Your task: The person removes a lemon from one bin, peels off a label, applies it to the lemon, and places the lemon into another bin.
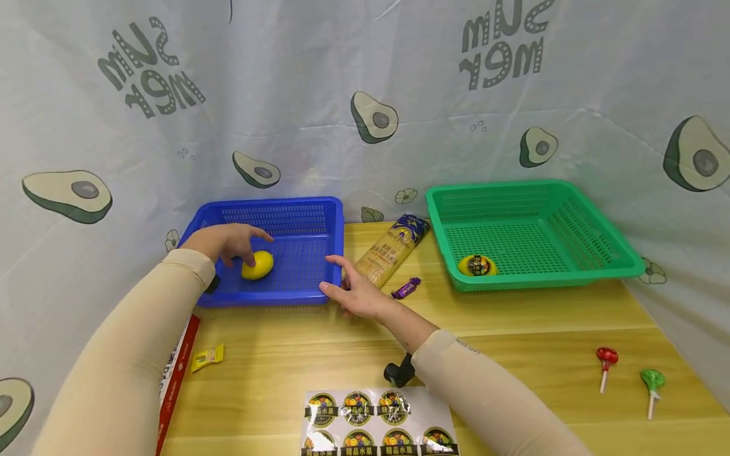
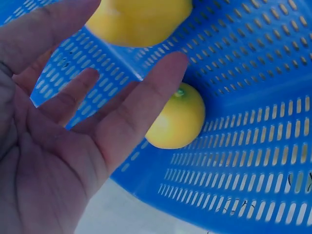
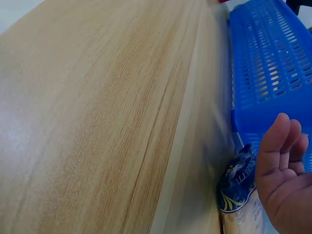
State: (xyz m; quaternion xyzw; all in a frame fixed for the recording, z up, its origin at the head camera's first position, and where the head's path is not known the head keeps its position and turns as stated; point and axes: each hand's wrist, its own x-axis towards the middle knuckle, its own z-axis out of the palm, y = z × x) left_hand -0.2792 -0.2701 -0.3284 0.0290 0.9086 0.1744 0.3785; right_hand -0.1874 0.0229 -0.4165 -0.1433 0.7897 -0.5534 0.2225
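Observation:
My left hand [image 1: 228, 244] reaches over the left side of a blue basket [image 1: 299, 294], its fingers spread. Its thumb overlaps a yellow lemon [image 1: 259, 265] in the head view. From the left wrist, two yellow fruits show in the basket: a lemon [image 2: 141, 24] close by the fingertips and a rounder one with a green stem end [image 2: 180, 122], partly behind a finger. At the basket's front right corner is my right hand [image 1: 359, 291], thumb and forefinger extended at the rim. A spaghetti pack [image 1: 390, 250] lies just beyond it.
A green basket [image 1: 542, 278] with a stickered lemon [image 1: 478, 265] stands at right. On the table lie a purple candy [image 1: 407, 288], yellow candy [image 1: 208, 358], red lollipop [image 1: 607, 356], green lollipop [image 1: 653, 380], sticker sheet [image 1: 379, 421] and red-edged box [image 1: 178, 386]. A curtain hangs behind.

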